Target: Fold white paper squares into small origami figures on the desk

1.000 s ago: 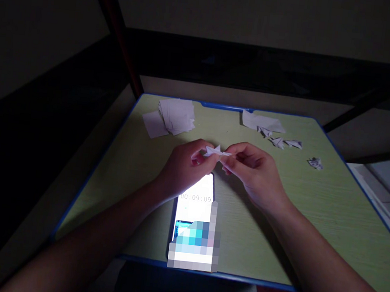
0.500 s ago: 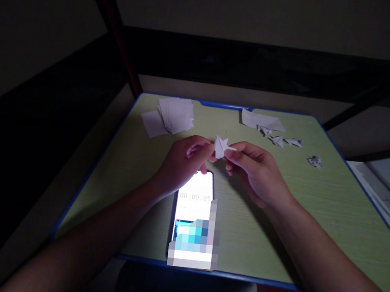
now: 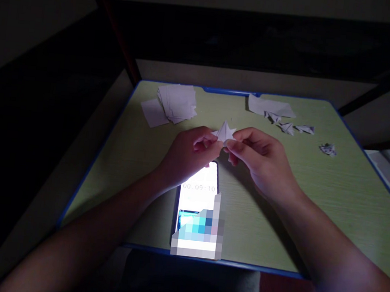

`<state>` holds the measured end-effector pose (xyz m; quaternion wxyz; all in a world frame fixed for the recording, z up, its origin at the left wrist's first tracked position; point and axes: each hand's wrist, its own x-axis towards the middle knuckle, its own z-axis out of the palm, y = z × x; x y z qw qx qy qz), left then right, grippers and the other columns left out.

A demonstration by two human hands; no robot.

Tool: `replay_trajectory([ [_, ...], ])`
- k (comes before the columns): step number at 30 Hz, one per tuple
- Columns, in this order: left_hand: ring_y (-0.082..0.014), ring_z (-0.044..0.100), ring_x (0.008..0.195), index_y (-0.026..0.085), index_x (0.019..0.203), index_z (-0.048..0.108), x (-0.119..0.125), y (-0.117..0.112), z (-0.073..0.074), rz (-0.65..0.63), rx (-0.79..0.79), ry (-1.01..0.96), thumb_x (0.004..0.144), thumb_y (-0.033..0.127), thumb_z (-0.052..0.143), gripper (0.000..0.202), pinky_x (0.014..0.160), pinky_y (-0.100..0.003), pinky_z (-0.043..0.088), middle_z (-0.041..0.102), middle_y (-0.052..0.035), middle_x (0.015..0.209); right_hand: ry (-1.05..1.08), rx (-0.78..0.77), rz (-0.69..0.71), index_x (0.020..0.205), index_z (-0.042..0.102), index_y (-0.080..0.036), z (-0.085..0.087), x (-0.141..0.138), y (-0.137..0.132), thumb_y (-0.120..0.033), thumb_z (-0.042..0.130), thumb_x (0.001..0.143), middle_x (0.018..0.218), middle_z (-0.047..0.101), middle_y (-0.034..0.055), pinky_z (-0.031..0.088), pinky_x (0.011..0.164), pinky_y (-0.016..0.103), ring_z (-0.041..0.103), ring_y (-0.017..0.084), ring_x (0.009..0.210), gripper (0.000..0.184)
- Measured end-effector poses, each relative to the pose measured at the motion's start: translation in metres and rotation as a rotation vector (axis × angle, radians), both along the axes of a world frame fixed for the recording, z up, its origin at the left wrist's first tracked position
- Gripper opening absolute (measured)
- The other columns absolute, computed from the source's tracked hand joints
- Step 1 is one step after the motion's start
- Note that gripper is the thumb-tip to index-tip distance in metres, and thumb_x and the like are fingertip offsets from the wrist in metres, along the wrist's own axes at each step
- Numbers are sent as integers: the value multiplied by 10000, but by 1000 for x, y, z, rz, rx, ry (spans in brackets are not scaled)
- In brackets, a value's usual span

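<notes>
One folded paper [image 3: 224,133] mid-view, pinched by the fingers of left hand [image 3: 187,152] and right hand [image 3: 266,160] above the green worktop [image 3: 329,197], lit phone [image 3: 196,199] at its six o'clock, paper stack [image 3: 177,101] at ten, crumpled pieces [image 3: 287,128] toward three.

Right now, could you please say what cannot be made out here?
Head view:
Folded paper: lower edges, behind the grip of left hand and right hand.
Phone: lower screen, behind pixelation; upper left corner, behind left hand.
Paper stack: lower sheets, mostly beneath upper ones.
</notes>
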<state>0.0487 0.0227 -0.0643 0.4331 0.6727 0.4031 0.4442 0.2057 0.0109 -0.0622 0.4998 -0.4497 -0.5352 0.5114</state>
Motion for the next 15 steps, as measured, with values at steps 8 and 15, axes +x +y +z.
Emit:
replay_trajectory([
  [8, -57, 524, 513, 137, 694, 582, 0, -2, 0, 25, 92, 38, 754, 135, 559, 65, 457, -154, 435, 584, 25, 580, -44, 38, -1, 697, 633, -172, 1, 0, 0, -291, 744, 739, 566, 547, -29, 297, 455, 251, 467, 75, 497, 168],
  [15, -60, 521, 536, 131, 719, 596, -1, -3, 2, 36, 137, 58, 758, 144, 580, 43, 481, -170, 434, 605, 15, 617, -93, 50, 0, 694, 630, -163, 2, 1, 0, -373, 754, 725, 562, 541, -26, 297, 451, 248, 461, 74, 500, 245],
])
